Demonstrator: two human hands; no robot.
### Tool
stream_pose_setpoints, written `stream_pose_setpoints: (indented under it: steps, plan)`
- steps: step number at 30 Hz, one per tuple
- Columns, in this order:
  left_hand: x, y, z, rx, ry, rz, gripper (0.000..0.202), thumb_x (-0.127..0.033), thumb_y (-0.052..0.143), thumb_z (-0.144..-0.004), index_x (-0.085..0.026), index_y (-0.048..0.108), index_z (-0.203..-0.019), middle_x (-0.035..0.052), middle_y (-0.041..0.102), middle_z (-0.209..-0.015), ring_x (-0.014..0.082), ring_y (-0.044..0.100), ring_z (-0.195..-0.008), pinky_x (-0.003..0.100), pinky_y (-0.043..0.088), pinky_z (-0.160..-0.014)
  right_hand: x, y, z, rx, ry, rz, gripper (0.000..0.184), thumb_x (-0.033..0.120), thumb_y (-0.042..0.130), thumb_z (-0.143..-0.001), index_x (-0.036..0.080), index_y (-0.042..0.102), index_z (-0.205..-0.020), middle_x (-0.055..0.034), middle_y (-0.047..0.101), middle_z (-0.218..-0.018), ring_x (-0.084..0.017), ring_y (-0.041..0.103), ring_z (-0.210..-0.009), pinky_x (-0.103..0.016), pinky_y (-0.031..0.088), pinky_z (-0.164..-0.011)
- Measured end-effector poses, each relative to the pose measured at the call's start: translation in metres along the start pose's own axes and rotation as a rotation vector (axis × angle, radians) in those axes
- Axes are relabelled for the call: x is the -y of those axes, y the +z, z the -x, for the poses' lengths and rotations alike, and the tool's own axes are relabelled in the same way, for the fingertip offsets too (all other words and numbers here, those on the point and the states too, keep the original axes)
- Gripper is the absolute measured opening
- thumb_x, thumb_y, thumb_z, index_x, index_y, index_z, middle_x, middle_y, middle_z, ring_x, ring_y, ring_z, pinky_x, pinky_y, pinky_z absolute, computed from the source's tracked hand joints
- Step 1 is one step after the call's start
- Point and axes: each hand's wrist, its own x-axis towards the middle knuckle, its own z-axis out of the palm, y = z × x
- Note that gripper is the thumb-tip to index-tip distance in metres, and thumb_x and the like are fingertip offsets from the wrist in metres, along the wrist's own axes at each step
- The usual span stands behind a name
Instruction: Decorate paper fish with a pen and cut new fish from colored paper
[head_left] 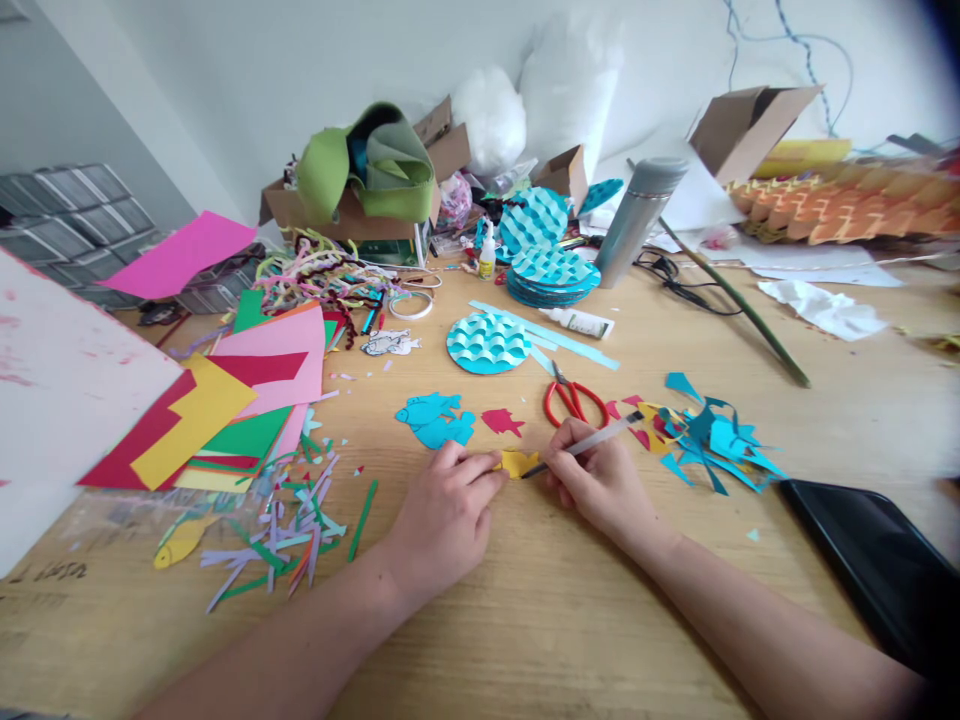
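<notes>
A small yellow paper fish [517,463] lies flat on the table between my hands. My left hand [450,500] rests on the tabletop, fingers bent together, and its fingertips hold the fish down at its left edge. Pinched in my right hand [592,475] is a slim pen with a pale barrel [606,433], whose dark tip touches the fish's right end. Just beyond my hands lie blue paper fish [433,420], a red paper fish [502,422] and red-handled scissors [574,400]. Another yellow paper fish [184,542] sits at the left.
Coloured paper sheets [225,400] and thin paper strips [292,535] spread on the left. Blue scraps [720,440] and a black phone [862,560] are on the right. Behind stand a round wavy paper piece [487,342], a glue bottle [577,322] and a steel flask [641,220].
</notes>
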Motion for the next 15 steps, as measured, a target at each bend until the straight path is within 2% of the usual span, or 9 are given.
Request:
stream_pose_setpoints:
  steps: [4, 10, 15]
  plan:
    - [0.0001, 0.0, -0.0008, 0.003, -0.003, -0.002, 0.049, 0.001, 0.05, -0.077, -0.022, 0.066, -0.117, 0.0029, 0.063, -0.126, 0.0237, 0.048, -0.104, 0.045, 0.049, -0.094, -0.0005, -0.0008, 0.0007, -0.022, -0.019, 0.02, 0.012, 0.024, 0.056, -0.072, 0.022, 0.046, -0.066, 0.0056, 0.049, -0.047, -0.009, 0.045, -0.036, -0.019, 0.03, -0.036]
    - [-0.0003, -0.0003, -0.0005, 0.013, -0.006, -0.016, 0.047, 0.001, 0.05, -0.077, -0.019, 0.065, -0.118, 0.0034, 0.063, -0.126, 0.0242, 0.047, -0.104, 0.045, 0.049, -0.095, -0.0018, 0.0006, 0.0001, 0.01, -0.02, 0.026, 0.013, 0.025, 0.057, -0.075, 0.022, 0.046, -0.068, 0.0051, 0.051, -0.048, -0.009, 0.046, -0.037, -0.019, 0.031, -0.036]
    - [-0.0001, -0.0001, -0.0003, 0.007, 0.0, -0.007, 0.048, 0.001, 0.05, -0.078, -0.02, 0.066, -0.117, 0.0023, 0.063, -0.127, 0.0239, 0.047, -0.104, 0.044, 0.048, -0.095, -0.0045, 0.0005, -0.0008, 0.025, -0.029, 0.023, 0.012, 0.024, 0.056, -0.075, 0.022, 0.046, -0.069, 0.0056, 0.052, -0.048, -0.009, 0.046, -0.037, -0.019, 0.032, -0.036]
